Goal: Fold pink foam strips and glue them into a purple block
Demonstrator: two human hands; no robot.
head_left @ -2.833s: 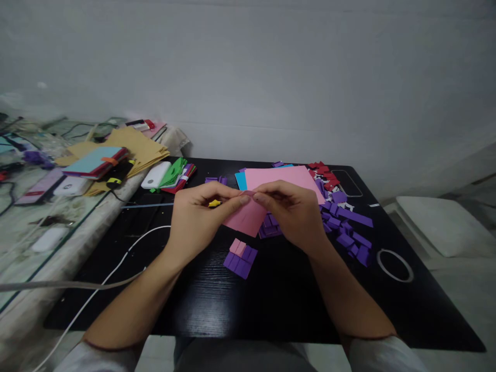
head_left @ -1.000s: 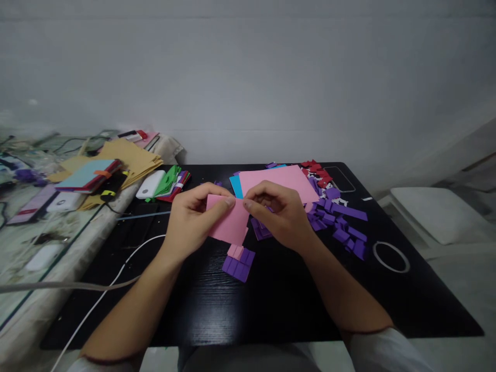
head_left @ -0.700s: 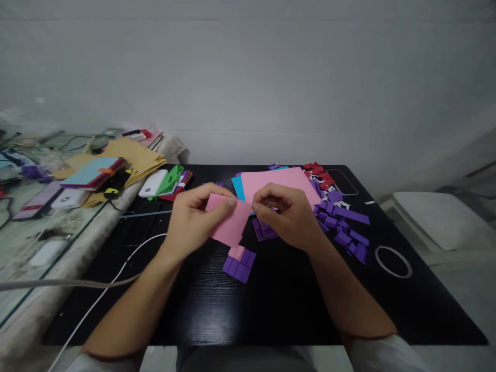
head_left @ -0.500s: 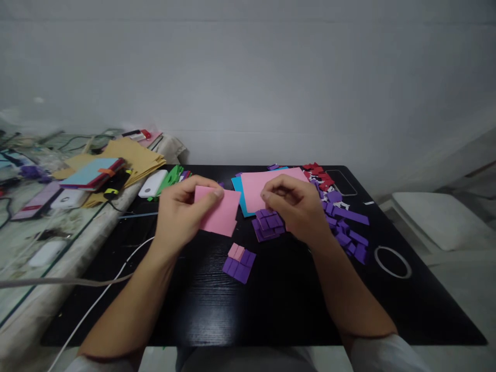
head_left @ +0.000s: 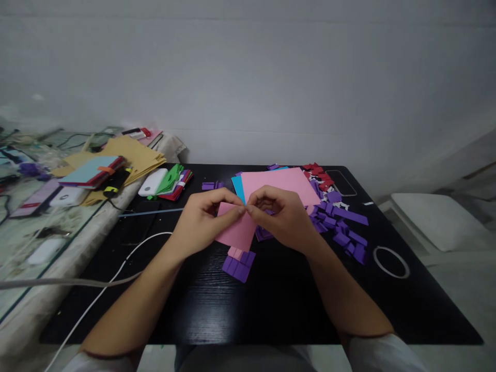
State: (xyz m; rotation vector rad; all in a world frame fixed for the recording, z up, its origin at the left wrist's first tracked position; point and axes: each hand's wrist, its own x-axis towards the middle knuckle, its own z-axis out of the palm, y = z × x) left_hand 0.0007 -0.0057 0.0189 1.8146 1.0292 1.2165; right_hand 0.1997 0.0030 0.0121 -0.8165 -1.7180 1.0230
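My left hand (head_left: 207, 219) pinches a pink paper square (head_left: 238, 232) between thumb and fingers, above the table. The fingertips of my right hand (head_left: 281, 214) are closed at the square's upper right corner, close against my left fingertips. Whether anything small sits between them is hidden. Just below the square lies a purple tile piece (head_left: 239, 267) with a few pink tiles on it, partly covered by the square. A stack of purple tiled pieces (head_left: 264, 233) is mostly hidden behind my right hand.
Behind my hands lies a large pink sheet (head_left: 284, 181) over a blue sheet (head_left: 237, 187). Loose purple pieces (head_left: 343, 227) and red scraps (head_left: 320, 173) are at the right, near a roll ring (head_left: 391, 262). Green strips (head_left: 170, 180) and a white cable (head_left: 126, 263) are left.
My hands have come together. The left moved right with the pink square, and the right moved left and slightly down to the square's corner.
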